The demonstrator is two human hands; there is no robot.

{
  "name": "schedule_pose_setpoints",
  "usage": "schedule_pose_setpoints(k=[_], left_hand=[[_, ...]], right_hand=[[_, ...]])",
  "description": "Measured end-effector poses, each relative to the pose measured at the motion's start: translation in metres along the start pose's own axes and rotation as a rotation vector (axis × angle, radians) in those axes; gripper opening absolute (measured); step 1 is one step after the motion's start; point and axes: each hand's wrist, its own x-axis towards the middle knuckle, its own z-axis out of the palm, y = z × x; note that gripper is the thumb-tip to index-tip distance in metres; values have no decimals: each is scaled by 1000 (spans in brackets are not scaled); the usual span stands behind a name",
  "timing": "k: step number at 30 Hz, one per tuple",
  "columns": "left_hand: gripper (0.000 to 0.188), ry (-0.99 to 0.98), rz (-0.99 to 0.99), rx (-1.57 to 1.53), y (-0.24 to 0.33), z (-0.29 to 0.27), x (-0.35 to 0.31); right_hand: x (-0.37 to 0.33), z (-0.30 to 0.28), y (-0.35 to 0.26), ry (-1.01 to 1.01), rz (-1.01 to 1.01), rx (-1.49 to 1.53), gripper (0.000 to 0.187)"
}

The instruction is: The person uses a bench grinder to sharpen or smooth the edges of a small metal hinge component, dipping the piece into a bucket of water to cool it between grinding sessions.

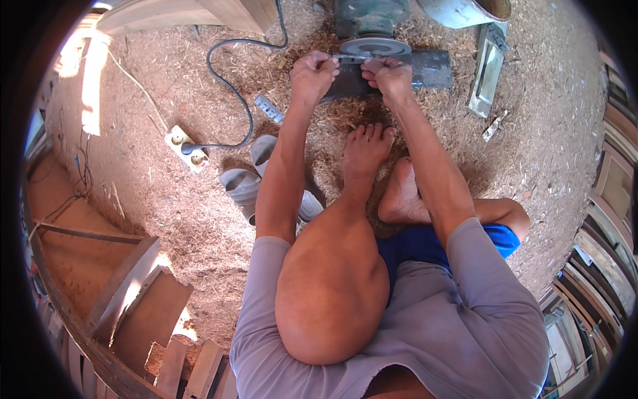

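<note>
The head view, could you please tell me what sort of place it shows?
Probably a woodworking workshop: a grinding wheel, what look like wood shavings underfoot, and stacked boards at right.

Grey slip-on shoes [240, 186] lie left of centre; flat brown wooden boards [153, 311] crowd the lower left, rectangular wooden panels [613, 178] the right edge.

The thin strip [352, 57] looks like smooth metal with a slight shine, the grinding wheel [376, 47] matt. The dark plate [433, 69] appears to be metal, glossy in patches. The cable [230, 85] has a smooth sheath; the socket strip [177, 139] is pale plastic. Shirt [452, 312] and shorts [413, 250] are soft, matt cloth; wood shavings [206, 229] roughen the floor [541, 100].
</note>
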Motion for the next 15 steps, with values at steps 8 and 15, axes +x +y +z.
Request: schedule_pose_setpoints(k=[8,15], left_hand=[[13,-20,115,342,9,12,0],[13,-27,85,207,-4,6,5]], right_hand=[[8,-13,8,64,0,74,8],[3,-5,6,45,-10,95,8]])
